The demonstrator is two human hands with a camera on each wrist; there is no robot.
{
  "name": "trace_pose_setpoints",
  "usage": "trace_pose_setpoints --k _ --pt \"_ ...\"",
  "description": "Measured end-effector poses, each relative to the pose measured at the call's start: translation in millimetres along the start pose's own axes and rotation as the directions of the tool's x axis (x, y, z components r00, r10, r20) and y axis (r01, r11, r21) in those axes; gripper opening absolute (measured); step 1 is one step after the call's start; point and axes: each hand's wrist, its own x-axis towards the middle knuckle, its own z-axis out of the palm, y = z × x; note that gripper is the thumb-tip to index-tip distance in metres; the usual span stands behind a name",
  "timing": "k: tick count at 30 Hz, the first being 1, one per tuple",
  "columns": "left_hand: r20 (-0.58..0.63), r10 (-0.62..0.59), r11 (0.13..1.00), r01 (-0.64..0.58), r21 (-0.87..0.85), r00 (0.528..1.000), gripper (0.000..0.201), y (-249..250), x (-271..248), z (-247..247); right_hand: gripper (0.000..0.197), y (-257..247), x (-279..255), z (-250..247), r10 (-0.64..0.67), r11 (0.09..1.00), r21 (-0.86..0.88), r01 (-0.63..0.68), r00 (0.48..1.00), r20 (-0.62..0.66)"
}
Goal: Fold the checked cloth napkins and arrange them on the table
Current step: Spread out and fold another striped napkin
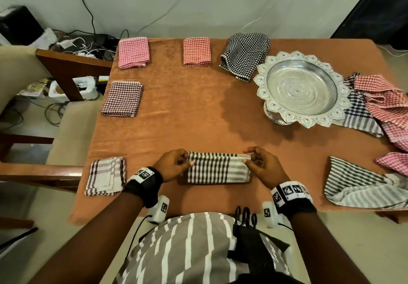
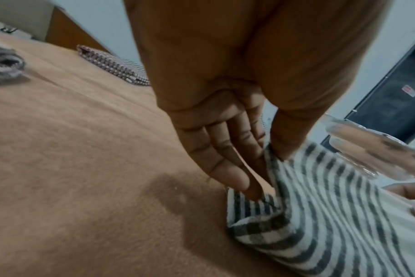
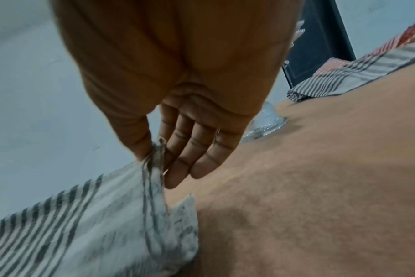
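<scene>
A grey-and-white striped napkin (image 1: 218, 167) lies folded into a long band near the table's front edge. My left hand (image 1: 174, 164) pinches its left end (image 2: 270, 159) between thumb and fingers. My right hand (image 1: 260, 165) pinches the right end (image 3: 154, 155) the same way. Folded napkins lie around the table: pink (image 1: 133, 52), orange-red (image 1: 196, 51), dark brown check (image 1: 122, 98) and a pale plaid one (image 1: 106, 176) just left of my left hand. A black check napkin (image 1: 244, 55) sits loosely bunched at the back.
An ornate silver footed bowl (image 1: 301, 87) stands at the right. Unfolded red, pink and striped napkins (image 1: 379, 105) are heaped beside it, and a grey striped one (image 1: 362, 184) lies at front right. An orange cloth (image 1: 198, 107) covers the table. A wooden chair (image 1: 66, 71) stands left.
</scene>
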Motion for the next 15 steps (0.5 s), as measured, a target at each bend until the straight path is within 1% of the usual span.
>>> trace_pose_setpoints --k 2,3,4,5,6,7,8,9,10,11,12,13,14,15 --pt "-0.090 -0.078 0.997 0.080 0.018 0.993 0.018 4 10 0 0.025 -2 16 10 0.040 0.998 -0.053 -0.044 0.996 -0.076" --pt "-0.124 -0.111 0.990 0.120 0.068 0.986 0.020 4 13 0 0.028 -1 23 13 0.092 0.987 -0.125 -0.102 0.992 -0.087" --pt "-0.158 -0.135 0.977 0.158 0.141 0.978 0.026 5 13 2 0.035 -2 26 16 0.134 0.954 -0.259 -0.152 0.987 -0.085" --pt "-0.199 -0.139 0.958 0.182 0.222 0.970 0.033 5 12 3 0.043 0 28 18 0.145 0.890 -0.424 -0.165 0.986 -0.079" --pt "-0.240 -0.105 0.933 0.179 0.311 0.965 0.041 5 10 6 0.050 0 27 20 0.121 0.816 -0.560 -0.146 0.989 -0.081" --pt "-0.266 -0.029 0.907 0.137 0.399 0.964 0.050 5 8 10 0.054 -1 24 23 0.061 0.762 -0.639 -0.104 0.994 -0.090" --pt "-0.264 0.062 0.871 0.077 0.485 0.962 0.058 7 4 15 0.056 -4 21 28 -0.026 0.738 -0.674 -0.042 0.996 -0.090" --pt "-0.236 0.140 0.829 0.016 0.559 0.962 0.066 9 3 23 0.058 -8 18 35 -0.112 0.722 -0.690 0.036 0.991 -0.066" --pt "-0.185 0.182 0.790 -0.032 0.613 0.966 0.073 10 2 32 0.060 -11 15 45 -0.174 0.701 -0.703 0.121 0.985 -0.004" --pt "-0.123 0.196 0.751 -0.069 0.657 0.973 0.076 9 4 41 0.062 -14 13 59 -0.204 0.676 -0.708 0.205 0.975 0.088" --pt "-0.059 0.190 0.709 -0.095 0.698 0.980 0.077 5 5 49 0.064 -13 11 74 -0.202 0.649 -0.710 0.275 0.961 0.187" --pt "-0.008 0.167 0.664 -0.106 0.740 0.986 0.076 -3 7 56 0.066 -9 9 88 -0.173 0.630 -0.708 0.318 0.947 0.272" --pt "0.023 0.143 0.620 -0.107 0.777 0.989 0.076 -10 7 61 0.067 -2 7 99 -0.123 0.623 -0.708 0.333 0.935 0.332" --pt "0.034 0.125 0.582 -0.101 0.807 0.992 0.076 -18 5 63 0.069 7 4 106 -0.082 0.612 -0.718 0.331 0.930 0.358"
